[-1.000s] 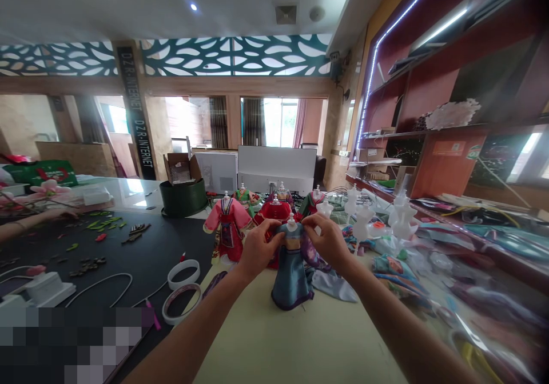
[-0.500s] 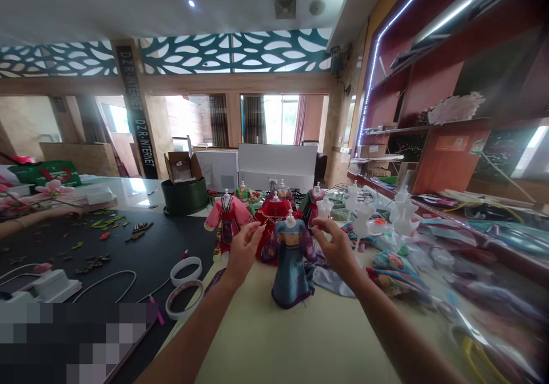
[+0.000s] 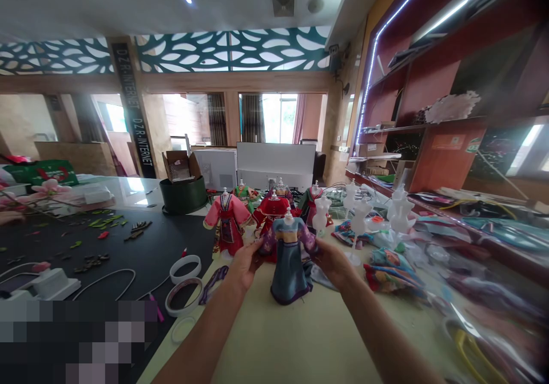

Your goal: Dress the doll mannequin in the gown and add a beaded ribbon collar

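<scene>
A small white mannequin in a blue dress with purple sleeves (image 3: pixel 290 261) stands on the pale table (image 3: pixel 300 338) in front of me. My left hand (image 3: pixel 244 264) pinches its left purple sleeve. My right hand (image 3: pixel 333 263) grips its right purple sleeve. Behind it stand a mannequin in a pink dress (image 3: pixel 227 222) and one in a red dress (image 3: pixel 273 208). Bare white mannequins (image 3: pixel 359 219) stand to the right.
Folded doll clothes (image 3: pixel 388 270) lie at the right. Tape rolls (image 3: pixel 184 270) and a white cord lie on the dark mat (image 3: pixel 128 258) at the left. A green round tub (image 3: pixel 183 195) and white boxes stand at the back. Shelves run along the right wall.
My hands left the mannequin's neck, spread apart, then dropped and took hold of the two purple sleeves. The view shifted slightly.
</scene>
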`<state>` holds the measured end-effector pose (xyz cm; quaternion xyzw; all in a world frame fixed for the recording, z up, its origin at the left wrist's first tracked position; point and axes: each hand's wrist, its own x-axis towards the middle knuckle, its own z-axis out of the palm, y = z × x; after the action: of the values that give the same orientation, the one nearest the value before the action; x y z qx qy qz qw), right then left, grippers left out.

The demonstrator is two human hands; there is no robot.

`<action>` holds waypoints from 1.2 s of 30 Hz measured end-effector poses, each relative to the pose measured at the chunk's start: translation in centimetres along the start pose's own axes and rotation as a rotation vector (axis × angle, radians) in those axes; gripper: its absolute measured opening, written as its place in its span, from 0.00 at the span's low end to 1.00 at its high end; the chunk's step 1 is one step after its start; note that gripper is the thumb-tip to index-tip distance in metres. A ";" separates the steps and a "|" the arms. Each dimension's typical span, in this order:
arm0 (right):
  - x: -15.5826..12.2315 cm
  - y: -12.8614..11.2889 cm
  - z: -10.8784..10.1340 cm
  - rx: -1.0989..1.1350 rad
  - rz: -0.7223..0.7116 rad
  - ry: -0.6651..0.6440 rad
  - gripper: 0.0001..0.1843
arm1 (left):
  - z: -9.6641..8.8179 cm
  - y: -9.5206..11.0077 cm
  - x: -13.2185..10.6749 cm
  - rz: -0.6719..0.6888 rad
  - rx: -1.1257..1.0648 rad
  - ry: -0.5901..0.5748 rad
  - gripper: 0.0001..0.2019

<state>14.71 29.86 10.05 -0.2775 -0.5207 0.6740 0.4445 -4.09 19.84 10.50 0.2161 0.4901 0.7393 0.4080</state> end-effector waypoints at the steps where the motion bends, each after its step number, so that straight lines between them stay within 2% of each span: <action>1: 0.0 -0.2 0.0 0.043 -0.015 0.007 0.14 | 0.1 0.2 0.0 0.019 -0.026 0.002 0.08; 5: -0.2 -0.7 -0.5 0.191 -0.069 0.053 0.13 | -0.3 1.2 -0.2 0.076 -0.106 0.013 0.04; 12: -0.8 -1.6 -0.7 0.290 -0.106 0.074 0.15 | -0.7 2.5 -1.0 0.079 -0.131 -0.042 0.06; 18: -1.7 -2.1 -0.7 0.255 -0.120 0.021 0.17 | -1.3 2.9 -1.4 0.055 -0.073 -0.109 0.16; 27: -1.9 -1.5 -0.6 0.211 -0.142 0.094 0.18 | -1.4 1.9 -1.5 0.177 -0.047 -0.100 0.29; 32: -1.6 -0.8 -0.9 0.231 -0.145 0.169 0.15 | -1.4 0.8 -2.0 0.242 -0.056 -0.100 0.32; 36: -1.7 -0.4 -0.8 0.246 -0.133 0.185 0.14 | -1.4 0.0 -2.4 0.240 -0.073 -0.111 0.34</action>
<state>16.28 28.78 10.06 -0.2466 -0.4085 0.6734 0.5647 -3.71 17.12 10.06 0.2986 0.4101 0.7871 0.3508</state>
